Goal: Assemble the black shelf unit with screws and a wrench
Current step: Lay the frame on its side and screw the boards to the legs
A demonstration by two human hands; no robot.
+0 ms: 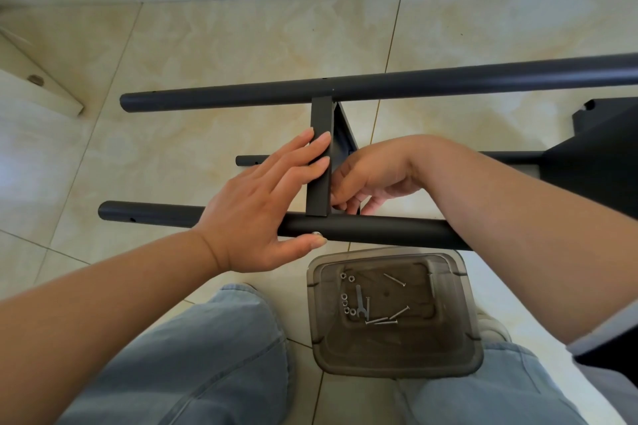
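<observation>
1. The black metal shelf frame lies on its side on the beige tiled floor. Its near black round steel tube and its far black round tube both run left to right across the view.
2. A flat black metal crossbar spans from the far tube to the near one, so its long axis points away from the person and meets the near tube at a right angle.
3. The left hand lies spread with straight fingers flat on the crossbar, while its thumb presses a silver screw head on the near tube's front side.
4. The right hand reaches in just behind the joint with curled fingers. It probably pinches a nut there, but the crossbar hides the fingertips, so this cannot be confirmed.
5. The joint sits between the two hands, and both touch it. The screw's axis runs front to back through the tube, so the right hand is placed to meet its far end.
6. A smoky translucent plastic tray stands on the floor near the knees. It holds loose silver screws, nuts and a small flat steel wrench, which is untouched and nearer the right hand.
</observation>
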